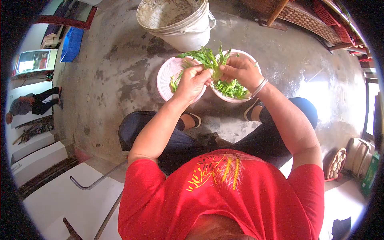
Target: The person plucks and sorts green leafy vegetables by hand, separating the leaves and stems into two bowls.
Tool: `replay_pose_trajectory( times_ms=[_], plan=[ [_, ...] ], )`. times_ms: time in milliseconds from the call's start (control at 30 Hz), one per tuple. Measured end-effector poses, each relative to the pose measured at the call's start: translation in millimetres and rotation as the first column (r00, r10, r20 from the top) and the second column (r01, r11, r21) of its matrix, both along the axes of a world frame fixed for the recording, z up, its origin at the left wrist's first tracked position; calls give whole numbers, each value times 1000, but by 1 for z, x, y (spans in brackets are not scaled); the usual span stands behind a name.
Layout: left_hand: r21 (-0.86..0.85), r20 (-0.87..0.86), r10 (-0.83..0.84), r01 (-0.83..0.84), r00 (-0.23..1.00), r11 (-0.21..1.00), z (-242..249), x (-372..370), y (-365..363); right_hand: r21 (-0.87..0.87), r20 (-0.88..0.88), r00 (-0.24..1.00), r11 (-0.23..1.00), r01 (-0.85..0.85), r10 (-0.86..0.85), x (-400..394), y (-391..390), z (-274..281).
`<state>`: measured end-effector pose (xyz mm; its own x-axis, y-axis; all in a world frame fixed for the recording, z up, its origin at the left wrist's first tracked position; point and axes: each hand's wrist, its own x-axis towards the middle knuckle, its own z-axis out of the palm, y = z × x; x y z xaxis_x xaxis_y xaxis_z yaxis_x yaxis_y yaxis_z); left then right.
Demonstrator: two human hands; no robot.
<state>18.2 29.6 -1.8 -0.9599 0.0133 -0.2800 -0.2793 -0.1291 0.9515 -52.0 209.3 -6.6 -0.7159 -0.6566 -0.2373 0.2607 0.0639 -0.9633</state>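
Observation:
Between my two hands is a bunch of leafy greens [208, 58], its leaves fanning up and to the left. My left hand [195, 80] pinches the greens from the left, above the gap between two baskets. From the right, my right hand [242, 72] closes its fingers on the same bunch near the stems. Under my left hand sits a pink basket [163, 80] with a few leaves and stems in it. The other basket, a pale pink one [234, 100], lies under my right hand and holds a heap of green leaves [232, 89].
A dirty white bucket [196, 38] stands on the concrete floor [104, 80] just beyond the baskets. Wicker and red woven furniture [308, 22] lines the far right. Another person [32, 102] is at the far left, near a blue container [72, 44]. My feet flank the baskets' near side.

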Motion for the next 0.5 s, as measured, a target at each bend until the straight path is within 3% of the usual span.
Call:
replay_pose_trajectory(
  times_ms=[200,500],
  plan=[
    [170,83,119,-131,989,977,-9,-2,-5,-10,50,998,1000,26,-26,-1,1,1],
    [381,177,239,-290,955,878,-15,-4,-7,-205,163,986,976,68,-34,0,0,-2]
  ],
)
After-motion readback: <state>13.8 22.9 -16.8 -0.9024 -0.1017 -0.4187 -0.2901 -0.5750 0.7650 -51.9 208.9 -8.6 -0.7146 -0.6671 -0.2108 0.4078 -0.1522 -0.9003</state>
